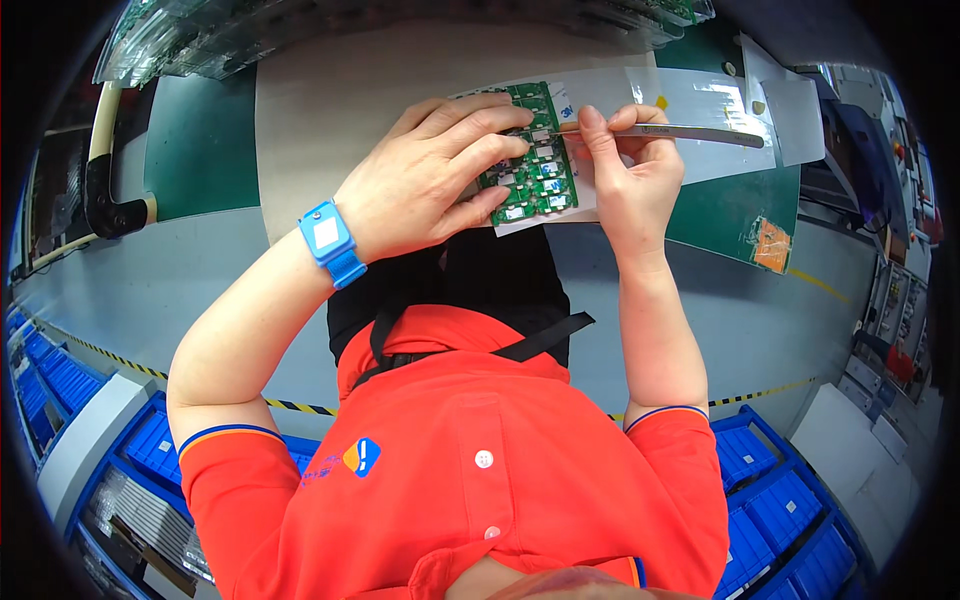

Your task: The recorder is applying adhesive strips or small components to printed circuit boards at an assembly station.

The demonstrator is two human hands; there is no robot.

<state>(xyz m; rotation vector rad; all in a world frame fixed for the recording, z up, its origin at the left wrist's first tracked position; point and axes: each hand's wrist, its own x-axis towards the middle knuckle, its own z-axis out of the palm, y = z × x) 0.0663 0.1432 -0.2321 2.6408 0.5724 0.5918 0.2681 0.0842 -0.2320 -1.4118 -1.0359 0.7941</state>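
A green circuit board panel [556, 182] lies near the table's front edge, with rows of small units bearing white or silver patches. My left hand [440, 165] rests over its left part, fingers spread and fingertips on the board, hiding that side. In my right hand [630, 165] is a pair of metal tweezers [700, 133], pinched between thumb and fingers. Their tips reach the middle of the board; whether they grip anything is too small to tell. Under the panel sits a white sheet [520, 228]. A blue band with a white-faced tag [327, 233] circles my left wrist.
Clear plastic trays [200, 40] stand at the back left. Right of the board lie white backing sheets [715, 110] on the green tabletop [710, 220], with an orange patch [771, 245] near its corner. Blue bins [770, 500] stand behind me on both sides.
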